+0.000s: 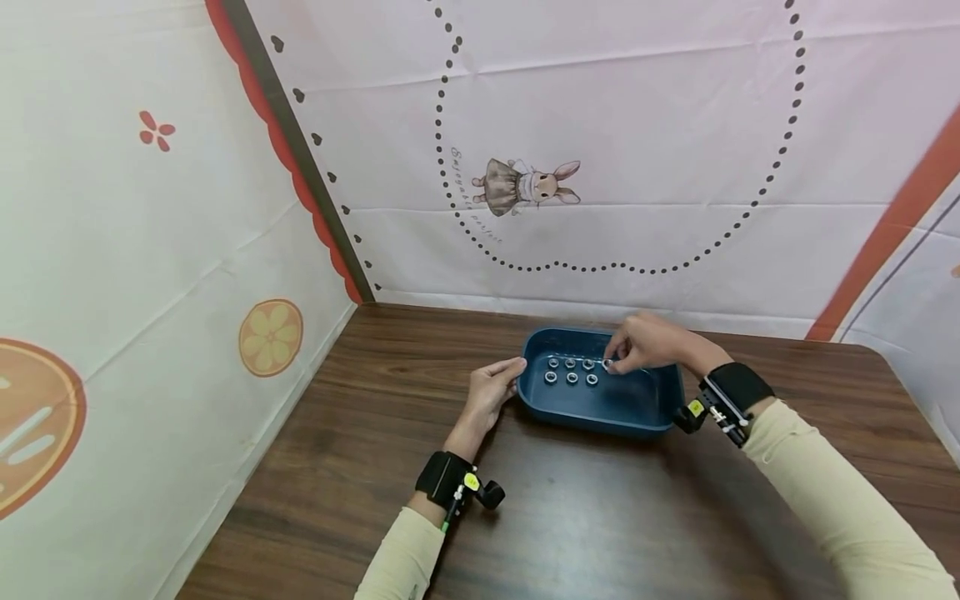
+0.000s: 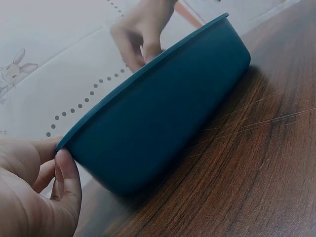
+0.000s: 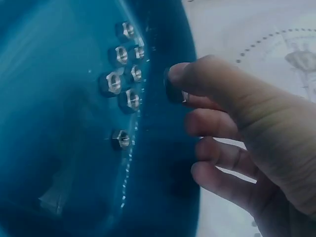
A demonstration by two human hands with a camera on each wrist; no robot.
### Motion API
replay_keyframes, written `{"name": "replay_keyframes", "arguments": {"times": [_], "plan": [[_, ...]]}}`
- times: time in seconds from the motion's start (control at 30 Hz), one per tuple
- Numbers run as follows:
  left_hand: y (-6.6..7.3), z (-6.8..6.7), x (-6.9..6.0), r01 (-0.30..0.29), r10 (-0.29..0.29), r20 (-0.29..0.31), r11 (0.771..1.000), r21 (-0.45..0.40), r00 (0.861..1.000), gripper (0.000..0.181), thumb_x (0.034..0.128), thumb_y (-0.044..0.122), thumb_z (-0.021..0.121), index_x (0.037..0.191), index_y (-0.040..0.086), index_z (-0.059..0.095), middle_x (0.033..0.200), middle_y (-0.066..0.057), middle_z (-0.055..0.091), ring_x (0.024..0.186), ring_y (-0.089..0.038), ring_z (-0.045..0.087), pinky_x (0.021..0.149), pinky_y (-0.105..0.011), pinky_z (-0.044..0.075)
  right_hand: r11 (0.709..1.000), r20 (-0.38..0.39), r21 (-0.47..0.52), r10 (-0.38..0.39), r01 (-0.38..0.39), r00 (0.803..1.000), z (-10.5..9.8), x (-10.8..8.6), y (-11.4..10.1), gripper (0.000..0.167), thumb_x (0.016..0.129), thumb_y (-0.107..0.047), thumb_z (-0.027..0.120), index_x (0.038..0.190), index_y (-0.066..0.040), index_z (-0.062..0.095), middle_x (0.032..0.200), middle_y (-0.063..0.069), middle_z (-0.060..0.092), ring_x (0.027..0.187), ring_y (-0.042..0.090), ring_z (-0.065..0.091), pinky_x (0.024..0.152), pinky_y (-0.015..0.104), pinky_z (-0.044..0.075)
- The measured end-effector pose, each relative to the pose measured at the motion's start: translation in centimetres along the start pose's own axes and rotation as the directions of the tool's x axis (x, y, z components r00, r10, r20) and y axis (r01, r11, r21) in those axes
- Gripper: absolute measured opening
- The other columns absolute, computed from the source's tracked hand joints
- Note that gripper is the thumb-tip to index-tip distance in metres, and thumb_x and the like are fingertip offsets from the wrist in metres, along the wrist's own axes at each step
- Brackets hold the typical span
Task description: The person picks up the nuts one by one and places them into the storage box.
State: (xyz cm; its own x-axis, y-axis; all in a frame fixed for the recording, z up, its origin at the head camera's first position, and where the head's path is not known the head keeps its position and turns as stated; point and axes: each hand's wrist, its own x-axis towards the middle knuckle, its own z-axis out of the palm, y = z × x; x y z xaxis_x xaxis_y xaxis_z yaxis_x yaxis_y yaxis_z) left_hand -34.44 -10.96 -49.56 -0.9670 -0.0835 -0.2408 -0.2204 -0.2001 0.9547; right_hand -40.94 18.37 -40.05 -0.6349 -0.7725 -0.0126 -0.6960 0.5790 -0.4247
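On the table is a dark blue rectangular tray (image 1: 600,421), its left end rim pinched between the thumb and fingers of my left hand (image 1: 491,390). In the left wrist view, the same hand (image 2: 42,182) grips the rim's corner. Several silver hex nuts (image 1: 572,378) lie in two short rows on the tray's floor, toward its left. Over the far side of the tray, my right hand (image 1: 647,342) reaches down with thumb and forefinger together. The right wrist view shows a dark, nut-sized piece (image 3: 174,88) at those fingertips, apparently a nut; a lone nut (image 3: 121,139) sits apart from the group.
A brown wood-grain table (image 1: 360,450) carries the tray. Behind it hangs a pale printed cloth (image 1: 637,125) with a rabbit figure, and another cloth (image 1: 172,250) rises along the left side. Each wrist wears a black strap (image 1: 442,477) with a small camera.
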Motion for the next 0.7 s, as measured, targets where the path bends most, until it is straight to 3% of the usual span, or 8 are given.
{"name": "replay_keyframes", "arguments": {"times": [0.27,0.47,0.7], "plan": [[0.2,0.0,-0.2,0.009,-0.009,0.002,1.0,-0.009,1.0,0.031,0.0923,0.023,0.079,0.117,0.004,0.076,0.109,-0.009,0.075,0.077,-0.007,0.064,0.071,-0.018,0.056,0.989,0.093,-0.149,0.023,-0.009,0.995,1.1,1.4,1.2,0.014,0.086,-0.022,0.083,0.097,-0.014,0.083,0.064,-0.015,0.061,0.055,0.001,0.05,0.054,0.022,0.039],[0.2,-0.1,-0.2,0.0,0.0,0.007,1.0,-0.017,1.0,0.034,0.0917,0.023,0.08,0.119,0.003,0.075,0.103,-0.005,0.075,0.076,-0.006,0.063,0.07,-0.018,0.055,0.98,0.158,-0.197,0.027,0.005,0.987,1.5,1.8,1.3,0.008,0.087,-0.023,0.082,0.091,-0.017,0.084,0.073,-0.012,0.07,0.062,0.0,0.058,0.061,0.025,0.051],[0.0,-0.1,0.0,0.001,-0.001,0.012,1.0,-0.014,1.0,0.036,0.0922,0.024,0.079,0.121,0.002,0.074,0.116,-0.014,0.074,0.078,-0.007,0.063,0.071,-0.018,0.055,0.971,0.254,-0.239,0.057,0.005,0.966,1.9,2.5,1.5,0.002,0.085,-0.023,0.083,0.085,-0.021,0.083,0.084,-0.01,0.073,0.07,0.002,0.06,0.065,0.028,0.054]]}}
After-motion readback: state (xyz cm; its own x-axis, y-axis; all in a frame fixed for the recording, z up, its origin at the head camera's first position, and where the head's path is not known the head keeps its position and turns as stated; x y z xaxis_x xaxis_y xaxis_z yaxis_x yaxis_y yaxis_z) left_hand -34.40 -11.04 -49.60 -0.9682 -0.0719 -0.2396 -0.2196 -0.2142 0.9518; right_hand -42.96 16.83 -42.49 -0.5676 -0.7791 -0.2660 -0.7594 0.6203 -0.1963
